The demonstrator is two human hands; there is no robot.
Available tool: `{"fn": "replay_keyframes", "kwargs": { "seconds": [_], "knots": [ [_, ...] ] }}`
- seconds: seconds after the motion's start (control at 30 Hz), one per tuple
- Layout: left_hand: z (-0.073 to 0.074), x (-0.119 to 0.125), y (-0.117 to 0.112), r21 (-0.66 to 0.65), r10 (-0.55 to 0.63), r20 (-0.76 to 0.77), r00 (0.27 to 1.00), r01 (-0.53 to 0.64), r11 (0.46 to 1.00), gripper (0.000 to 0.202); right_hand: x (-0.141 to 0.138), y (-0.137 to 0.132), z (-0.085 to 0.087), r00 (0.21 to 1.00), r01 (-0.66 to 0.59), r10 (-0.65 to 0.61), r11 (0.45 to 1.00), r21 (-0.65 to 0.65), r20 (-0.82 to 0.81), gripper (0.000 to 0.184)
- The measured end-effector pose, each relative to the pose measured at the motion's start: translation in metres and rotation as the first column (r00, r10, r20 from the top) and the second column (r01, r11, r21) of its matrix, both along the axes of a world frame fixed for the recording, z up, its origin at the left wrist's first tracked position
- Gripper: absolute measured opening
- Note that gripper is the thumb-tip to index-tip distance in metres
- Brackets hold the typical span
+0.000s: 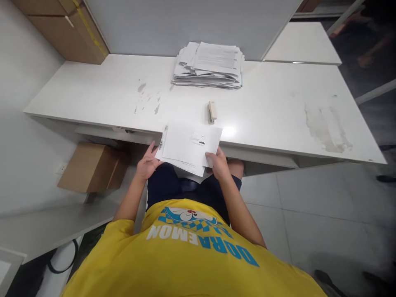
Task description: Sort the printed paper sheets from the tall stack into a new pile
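Observation:
A few white printed sheets of paper (188,142), fanned slightly out of line, hang over the front edge of the desk above my lap. My right hand (219,163) grips their right side, thumb on top and fingers beneath. At the left edge of the sheets is my left hand (147,164), its fingers spread apart and the tips at or just under the paper's edge. Beyond the sheets a small beige stapler (212,112) lies on the desk. Farther back, a thick, uneven stack of printed papers (213,62) rests against the partition.
The white desk (102,93) has worn patches at left and right. A grey partition (185,24) rises behind it. One cardboard box (69,35) stands at the back left corner, and another cardboard box (88,167) is under the desk on the left.

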State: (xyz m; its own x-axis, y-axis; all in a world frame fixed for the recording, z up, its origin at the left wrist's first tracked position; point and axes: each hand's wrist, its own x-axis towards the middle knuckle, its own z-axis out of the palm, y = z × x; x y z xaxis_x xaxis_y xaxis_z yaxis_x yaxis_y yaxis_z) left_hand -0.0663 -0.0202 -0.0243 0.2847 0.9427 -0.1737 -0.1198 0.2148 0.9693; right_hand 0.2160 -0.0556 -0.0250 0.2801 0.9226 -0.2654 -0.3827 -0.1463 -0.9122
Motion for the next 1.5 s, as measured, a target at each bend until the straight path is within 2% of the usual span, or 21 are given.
{"fn": "replay_keyframes", "kwargs": {
  "seconds": [0.07,0.2,0.27,0.33,0.43,0.53,0.67,0.77,0.9,1.03,1.13,1.27,1.4,1.43,1.5],
  "knots": [
    [-0.001,0.005,0.005,-0.1,-0.021,0.041,0.999,0.025,0.995,0.072,0.006,-0.001,0.001,1.0,0.002,-0.002,1.0,0.003,0.023,0.045],
    [-0.013,0.038,0.012,-0.218,0.063,0.106,0.992,-0.038,0.975,0.052,0.011,-0.005,0.002,0.998,0.048,-0.05,0.997,0.063,0.026,0.05],
    [-0.018,0.057,0.011,-0.254,0.107,0.127,0.986,-0.073,0.965,0.047,0.015,-0.008,0.001,0.997,0.063,-0.066,0.995,0.083,0.034,0.053],
    [-0.019,0.071,0.009,-0.231,0.146,0.13,0.981,-0.113,0.966,0.044,0.02,-0.013,0.001,0.997,0.059,-0.064,0.994,0.09,0.052,0.055],
    [-0.012,0.08,0.009,-0.09,0.205,0.107,0.973,-0.196,0.976,0.045,0.03,-0.017,0.005,0.991,0.054,-0.068,0.991,0.123,0.115,0.055],
    [0.006,0.079,0.026,0.146,0.245,-0.002,0.97,-0.242,0.959,0.044,0.042,-0.008,0.018,0.957,0.101,-0.161,0.964,0.246,0.241,0.057],
    [0.034,0.084,0.071,0.452,0.261,-0.224,0.939,-0.138,0.882,0.044,0.052,0.028,0.039,0.889,0.102,-0.257,0.918,0.384,0.379,0.061],
    [0.044,0.097,0.097,0.566,0.359,-0.307,0.882,-0.134,0.814,0.056,0.052,0.057,0.041,0.874,0.044,-0.233,0.912,0.408,0.426,0.062],
    [0.042,0.108,0.11,0.646,0.413,-0.336,0.847,-0.112,0.755,0.065,0.051,0.081,0.032,0.868,-0.021,-0.219,0.881,0.472,0.446,0.064],
    [0.034,0.11,0.117,0.76,0.388,-0.259,0.885,-0.061,0.647,0.074,0.057,0.094,0.024,0.828,-0.034,-0.295,0.823,0.567,0.478,0.065],
    [0.027,0.111,0.121,0.779,0.332,-0.181,0.926,-0.071,0.623,0.072,0.059,0.099,0.017,0.775,-0.022,-0.346,0.822,0.569,0.529,0.059],
    [0.025,0.111,0.109,0.747,0.342,-0.12,0.932,-0.142,0.65,0.061,0.056,0.087,0.017,0.695,0.0,-0.377,0.851,0.524,0.612,0.051],
    [0.038,0.101,0.067,0.707,0.367,-0.115,0.923,-0.184,0.683,0.053,0.055,0.043,0.035,0.638,0.034,-0.382,0.881,0.471,0.668,0.044],
    [0.043,0.098,0.054,0.695,0.347,-0.108,0.932,-0.178,0.696,0.053,0.057,0.029,0.039,0.64,0.051,-0.378,0.889,0.454,0.669,0.044],
    [0.048,0.092,0.032,0.631,0.249,-0.112,0.962,-0.124,0.766,0.053,0.063,0.003,0.042,0.689,0.075,-0.316,0.926,0.369,0.653,0.047]
  ]
}}
